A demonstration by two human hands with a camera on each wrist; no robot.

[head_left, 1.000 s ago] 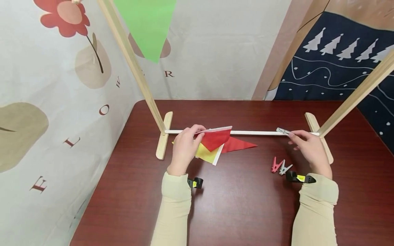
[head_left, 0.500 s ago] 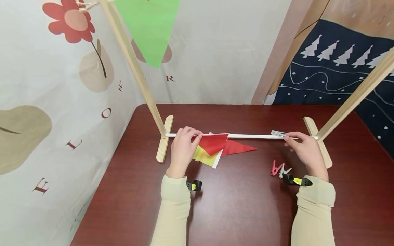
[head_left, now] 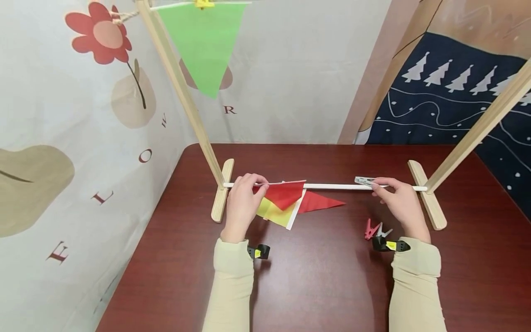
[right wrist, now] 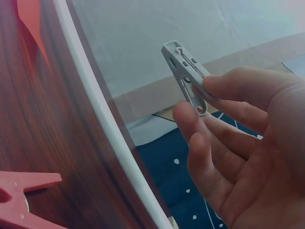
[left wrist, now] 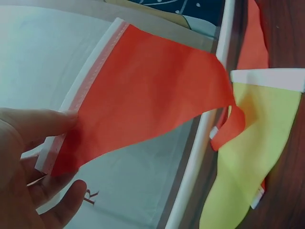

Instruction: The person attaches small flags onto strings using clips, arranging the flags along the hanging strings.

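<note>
My left hand (head_left: 244,203) pinches one end of the white hem on a red pennant flag (left wrist: 147,86), thumb on one face and fingers behind. The pennant hangs from that hem, its tip bent near the yellow pennant (left wrist: 252,138). Between thumb and fingertips of my right hand (head_left: 400,200) is a grey clothespin (right wrist: 188,71), held by its handle ends with the nose pointing left. Another red pennant (head_left: 321,202) lies on the table, partly under the yellow one. A red clothespin (head_left: 370,229) and a second grey clothespin (head_left: 382,230) stand near my right wrist.
A white rod (head_left: 336,186) runs low between two wooden posts (head_left: 182,97) with flat feet (head_left: 427,198). Higher up at left, a green pennant (head_left: 203,46) hangs from a line by a yellow clothespin (head_left: 203,3). The dark red table (head_left: 315,286) meets printed cloth walls.
My right hand has moved left a little with the grey clothespin. The left hand has tilted the red pennant's hem slightly. The head view has tipped up, bringing the yellow clothespin into sight.
</note>
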